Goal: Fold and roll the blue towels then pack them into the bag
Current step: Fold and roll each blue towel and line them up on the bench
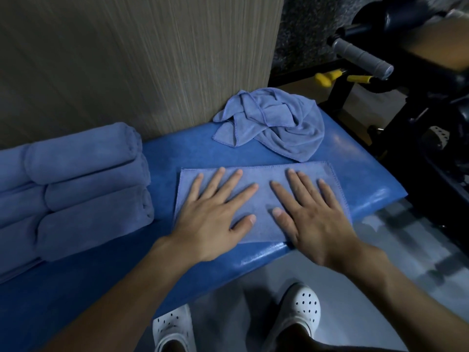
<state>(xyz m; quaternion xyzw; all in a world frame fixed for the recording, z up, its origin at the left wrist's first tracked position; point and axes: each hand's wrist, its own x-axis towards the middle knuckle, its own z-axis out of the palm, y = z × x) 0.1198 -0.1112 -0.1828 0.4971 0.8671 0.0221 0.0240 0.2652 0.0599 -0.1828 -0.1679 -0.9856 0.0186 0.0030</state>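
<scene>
Head view, looking down onto a blue padded counter [167, 153] that runs across the frame. At the left edge sits a stack of rolled blue towels [91, 179], lying on their sides and packed tight against one another, with three rolled ends facing the middle of the frame. Behind them, filling the upper left, is a wood-grain wall panel [127, 59].

Near the centre a folded blue towel [264, 196] lies flat on the counter, its near edge close to the counter's front rim. The left hand [215, 219] presses on the towel's left half, palm down; its grip is open, fingers straight and spread. Just beside it, thumbs close but apart, the right hand [314, 219] rests the same way on the right half, grip open too and fingers flat on the cloth.

Above the flat towel, at upper centre, a crumpled blue towel [274, 123] lies in a loose heap against the corner of the panel.

At the bottom, two white perforated clogs [302, 308] stand on the grey floor. In the upper right is a black exercise machine with a grey foam handle [363, 55] and yellow pins [322, 78].
</scene>
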